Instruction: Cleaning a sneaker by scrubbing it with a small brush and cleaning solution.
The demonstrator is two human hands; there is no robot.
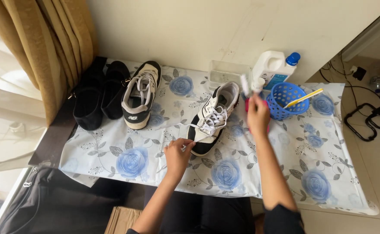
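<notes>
**Lace held taut at the sneaker, small white thing raised beside it**

The bench [112, 171] is draped in a blue-rose cloth. The landmark is the black-and-white sneaker [210, 118] at mid-bench. Just before its toe, the left hand [178, 155] is pinched on a white lace [172, 127] drawn out leftwards. To the sneaker's right, the right hand [258, 113] is clenched around a small white object [247, 84], blurred, kind not told.

The lace is best kept taut and low, so the sneaker is steadied while the upper is worked.

The sneaker lies angled, toe towards the person, laces loosened, upper white, sole dark.

Beyond it to the right: a blue basket [288, 100] and a white bottle [274, 69]. Far left: a second sneaker [141, 94].
</notes>
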